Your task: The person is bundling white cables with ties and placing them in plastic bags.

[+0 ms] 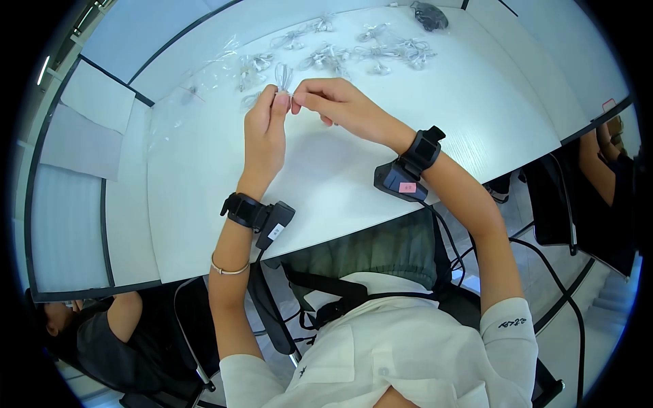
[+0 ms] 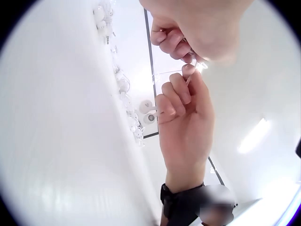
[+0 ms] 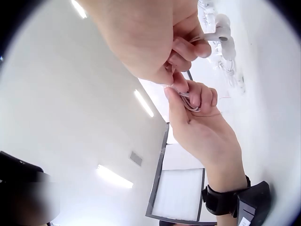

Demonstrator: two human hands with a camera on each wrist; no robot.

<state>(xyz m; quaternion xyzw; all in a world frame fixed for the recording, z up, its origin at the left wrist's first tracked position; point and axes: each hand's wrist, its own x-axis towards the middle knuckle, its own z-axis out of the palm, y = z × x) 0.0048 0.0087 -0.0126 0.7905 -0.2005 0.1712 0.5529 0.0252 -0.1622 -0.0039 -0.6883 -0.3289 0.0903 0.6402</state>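
A bundle of white earphone cable (image 1: 283, 76) stands up from the fingertips of my left hand (image 1: 267, 132), pinched between thumb and fingers. My right hand (image 1: 350, 112) meets it there, its thumb and index finger pinching a thin strand of the cable. In the right wrist view the coiled loops (image 3: 190, 101) lie across the left fingers (image 3: 207, 96). White earbuds (image 3: 220, 34) stick out from the curled fingers of the right hand (image 3: 146, 37); the left wrist view shows these earbuds (image 2: 147, 107) too. The strand between the hands is partly hidden by fingers.
Several bundled white earphones (image 1: 326, 58) lie along the back of the white table (image 1: 340, 183). Clear plastic bags (image 1: 197, 88) are at the back left, a dark bundle (image 1: 430, 16) at the back right. Low partitions surround the table; other people sit at both sides.
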